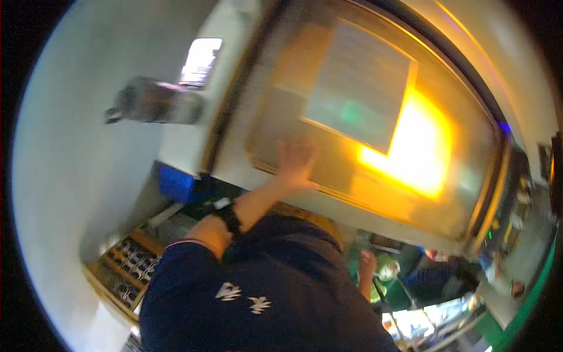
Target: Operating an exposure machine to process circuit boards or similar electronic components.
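My left hand is open, with fingers spread over the lower left edge of a large framed window panel. It looks laid flat on the panel, but blur hides the exact contact. A pale sheet sits on the panel, beyond the hand to the right. A bright yellow-white glow shows beside the sheet. My right hand hangs low, right of my body and below the panel. It is small and blurred, so its fingers cannot be made out. A dark band is around my left wrist.
Left of the panel are a dark bottle-shaped thing and a lit screen. A box of metal parts is at lower left, near a blue bin. Another person and a bright lit surface are at lower right.
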A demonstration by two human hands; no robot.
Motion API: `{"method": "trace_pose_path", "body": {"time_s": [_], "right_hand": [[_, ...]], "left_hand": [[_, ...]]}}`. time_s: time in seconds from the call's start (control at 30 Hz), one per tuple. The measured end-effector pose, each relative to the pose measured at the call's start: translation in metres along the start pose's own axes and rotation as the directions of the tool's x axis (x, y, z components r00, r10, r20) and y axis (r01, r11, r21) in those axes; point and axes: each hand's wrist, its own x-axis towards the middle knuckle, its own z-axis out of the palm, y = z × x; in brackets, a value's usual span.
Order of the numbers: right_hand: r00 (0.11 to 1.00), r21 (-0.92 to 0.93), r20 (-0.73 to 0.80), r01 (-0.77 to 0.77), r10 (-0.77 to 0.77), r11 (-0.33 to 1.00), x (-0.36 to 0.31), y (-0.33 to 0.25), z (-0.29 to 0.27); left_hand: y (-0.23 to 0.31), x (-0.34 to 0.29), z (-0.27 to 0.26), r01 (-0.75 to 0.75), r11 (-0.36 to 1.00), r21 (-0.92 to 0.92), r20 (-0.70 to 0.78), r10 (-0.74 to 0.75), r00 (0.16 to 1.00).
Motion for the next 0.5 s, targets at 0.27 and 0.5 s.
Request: {"method": "trace_pose_path", "body": {"time_s": [0.27, 0.5], "right_hand": [[0.947, -0.331, -0.061, 0.28, -0.317, 0.901, 0.119, 0.067, -0.017], [0.953, -0.487, 0.279, 0.034, 0.118, 0.873, 0.202, 0.109, 0.002]], "left_hand": [[0.021, 0.021, 0.018, 0.227, 0.961, 0.156, 0.043, -0.236, 0.971], [0.038, 0.022, 0.025, 0.233, 0.947, 0.22, 0.032, -0.246, 0.969]]}}
